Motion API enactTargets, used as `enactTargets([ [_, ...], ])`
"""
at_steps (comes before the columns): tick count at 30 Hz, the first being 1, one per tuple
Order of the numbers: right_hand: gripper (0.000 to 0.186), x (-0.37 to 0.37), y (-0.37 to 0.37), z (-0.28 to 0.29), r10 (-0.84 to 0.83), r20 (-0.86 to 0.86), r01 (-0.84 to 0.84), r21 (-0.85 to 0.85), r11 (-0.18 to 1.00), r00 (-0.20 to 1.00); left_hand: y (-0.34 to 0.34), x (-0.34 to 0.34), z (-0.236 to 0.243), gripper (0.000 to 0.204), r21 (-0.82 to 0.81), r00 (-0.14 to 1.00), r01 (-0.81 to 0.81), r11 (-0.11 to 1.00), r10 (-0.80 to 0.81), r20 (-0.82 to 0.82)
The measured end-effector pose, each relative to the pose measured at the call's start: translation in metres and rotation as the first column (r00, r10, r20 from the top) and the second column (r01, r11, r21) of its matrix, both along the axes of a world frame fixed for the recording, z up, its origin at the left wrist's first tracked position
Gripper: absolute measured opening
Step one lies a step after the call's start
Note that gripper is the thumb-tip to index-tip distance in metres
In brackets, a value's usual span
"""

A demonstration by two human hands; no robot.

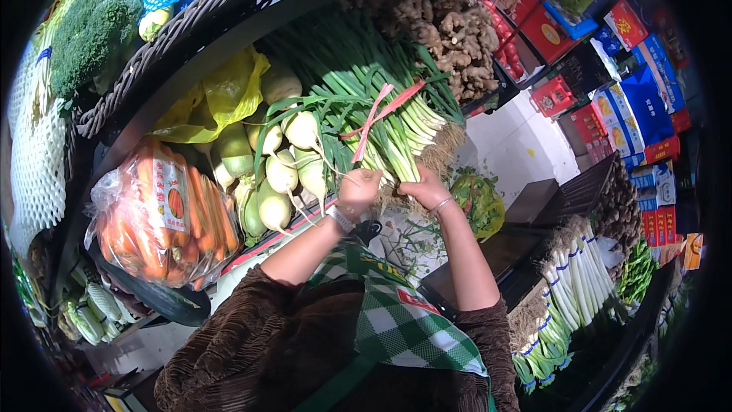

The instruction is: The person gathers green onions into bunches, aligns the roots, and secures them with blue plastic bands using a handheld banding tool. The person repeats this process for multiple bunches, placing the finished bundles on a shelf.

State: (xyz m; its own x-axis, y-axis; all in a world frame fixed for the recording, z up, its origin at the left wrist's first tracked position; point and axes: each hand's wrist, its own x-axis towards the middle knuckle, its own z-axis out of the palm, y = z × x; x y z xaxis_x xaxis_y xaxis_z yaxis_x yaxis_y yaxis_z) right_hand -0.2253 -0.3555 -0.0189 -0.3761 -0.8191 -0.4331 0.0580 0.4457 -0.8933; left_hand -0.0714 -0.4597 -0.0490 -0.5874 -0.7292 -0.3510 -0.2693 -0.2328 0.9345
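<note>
In front of me lies a big pile of green onions (358, 49), its white stalks and brown roots toward my right. A smaller bunch of green onions (396, 156) rests across it, roots toward me. My right hand (427, 188) is closed around this bunch's stalks just above the roots. Beside it, my left hand (358, 189) is closed with its fingertips by the same stalks; what it pinches is hidden. A pink ribbon (380, 111) lies crossed over the stalks, one tail hanging near my left fingers. Both hands are close together.
Pale green radishes (278, 175) lie left of the onions, with bagged carrots (164, 214) and a yellow bag (221, 99) beyond. Ginger (457, 38) fills the far right. Loose leaves litter the floor near a bag of greens (476, 202). Bundled leeks (572, 275) stand right.
</note>
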Motion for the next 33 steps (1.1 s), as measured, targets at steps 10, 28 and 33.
enactTargets([
  [10,0.051,0.007,0.0,-0.002,-0.003,-0.469,-0.017,-0.039,0.999,0.883,-0.011,-0.027,-0.006,0.024,-0.007,0.971,-0.019,1.0,0.02,0.237],
  [28,0.047,0.015,-0.02,0.001,0.059,-0.706,-0.031,0.053,0.998,0.705,0.004,-0.007,-0.011,0.028,0.486,0.987,-0.037,0.873,0.108,-0.119],
  [33,0.051,-0.006,-0.021,-0.013,0.079,-0.374,-0.081,0.01,0.997,0.924,0.0,-0.002,-0.018,0.025,0.41,0.968,-0.177,0.895,0.233,-0.091],
])
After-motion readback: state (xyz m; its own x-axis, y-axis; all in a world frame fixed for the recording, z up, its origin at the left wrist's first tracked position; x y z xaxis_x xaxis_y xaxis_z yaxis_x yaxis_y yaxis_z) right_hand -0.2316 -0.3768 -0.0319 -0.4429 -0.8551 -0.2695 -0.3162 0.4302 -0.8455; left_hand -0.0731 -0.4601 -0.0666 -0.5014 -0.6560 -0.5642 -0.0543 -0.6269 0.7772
